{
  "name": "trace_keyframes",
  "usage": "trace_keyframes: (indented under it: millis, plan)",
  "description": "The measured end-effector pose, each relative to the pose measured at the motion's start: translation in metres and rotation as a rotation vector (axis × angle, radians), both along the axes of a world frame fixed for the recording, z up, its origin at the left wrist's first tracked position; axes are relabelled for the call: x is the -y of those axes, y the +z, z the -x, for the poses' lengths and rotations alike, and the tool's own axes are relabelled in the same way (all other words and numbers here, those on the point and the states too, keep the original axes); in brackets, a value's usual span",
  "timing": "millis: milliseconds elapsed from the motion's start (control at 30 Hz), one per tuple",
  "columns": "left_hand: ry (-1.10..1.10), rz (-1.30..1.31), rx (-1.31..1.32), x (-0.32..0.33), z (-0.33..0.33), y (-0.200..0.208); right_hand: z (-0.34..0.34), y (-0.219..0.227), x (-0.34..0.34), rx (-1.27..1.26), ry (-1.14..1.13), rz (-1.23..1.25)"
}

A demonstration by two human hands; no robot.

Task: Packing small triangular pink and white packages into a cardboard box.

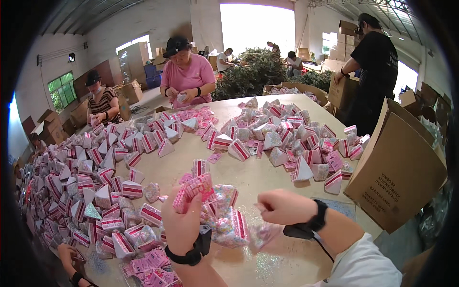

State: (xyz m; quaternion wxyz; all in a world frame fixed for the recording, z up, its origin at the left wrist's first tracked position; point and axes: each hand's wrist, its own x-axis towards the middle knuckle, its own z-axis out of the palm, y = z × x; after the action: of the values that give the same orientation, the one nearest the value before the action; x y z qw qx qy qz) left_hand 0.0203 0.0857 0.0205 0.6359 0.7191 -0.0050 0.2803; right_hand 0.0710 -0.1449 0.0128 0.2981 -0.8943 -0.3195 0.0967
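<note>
My left hand (181, 222) is closed around a bundle of pink printed cards (197, 187), raised over the table. Just right of it, my right hand (289, 208) has its fingers curled; whatever is in them is hidden. Below the right hand is a blurred, see-through pinkish piece (264, 234), and I cannot tell whether the two touch. Cake-slice-shaped pieces (234, 227) in white and pink, with a glittery look, lie beneath and beside my hands. More pink cards (152, 268) are heaped near the front edge, left of my forearm.
A large pile of cake-slice pieces (81, 186) covers the table's left side, and another pile (287, 134) lies at the far right. An open carton (399, 167) leans at the right edge. Co-workers stand around the table (191, 153); one person's hand (69, 256) reaches in at lower left.
</note>
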Motion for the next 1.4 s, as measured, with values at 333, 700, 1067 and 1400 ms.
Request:
trace_keyframes:
  millis: [333,700,1067,1400]
  plan:
    - [-0.239,-0.361,0.033,0.059,-0.014,-0.010,0.032,0.012,-0.012,-0.197,-0.160,-0.763]
    - [-0.285,-0.398,-0.041,0.078,-0.017,-0.009,0.024,-0.008,0.012,0.022,-0.145,-0.470]
    - [-0.266,-0.445,-0.105,0.081,-0.024,-0.020,0.023,-0.007,0.016,0.581,-0.296,-0.330]
    - [-0.258,-0.464,-0.083,0.078,-0.020,-0.014,0.019,-0.014,0.015,0.651,-0.193,-0.419]
